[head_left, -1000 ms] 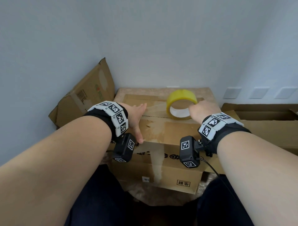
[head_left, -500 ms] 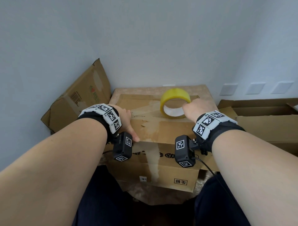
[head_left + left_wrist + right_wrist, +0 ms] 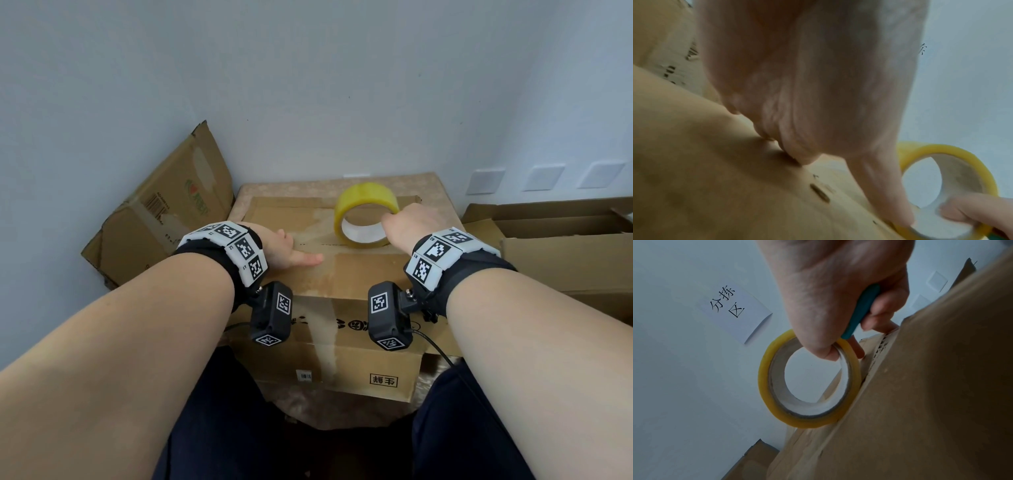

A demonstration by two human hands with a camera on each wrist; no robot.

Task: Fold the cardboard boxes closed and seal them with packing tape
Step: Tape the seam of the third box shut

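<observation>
A closed brown cardboard box (image 3: 342, 274) sits in front of me, its top flaps meeting at a perforated seam. A yellow tape roll (image 3: 363, 195) stands on edge on that seam. My right hand (image 3: 400, 224) grips the roll (image 3: 764, 382), thumb through its core, and my right hand (image 3: 828, 288) also holds a teal handle (image 3: 861, 309) against the palm. My left hand (image 3: 287, 251) presses on the box top left of the roll, thumb pointing right. In the left wrist view the fingertips (image 3: 803, 160) touch the cardboard (image 3: 715, 178) and the thumb reaches the roll (image 3: 953, 151).
A flattened carton (image 3: 164, 212) leans on the left wall. An open cardboard box (image 3: 565, 246) stands at the right. The taped box rests on a beige surface (image 3: 291, 186) against the back wall. A paper label (image 3: 735, 309) hangs on the wall.
My left hand has left the box's front edge and now lies on the top near the seam. The roll, still in my right hand, has shifted slightly left.
</observation>
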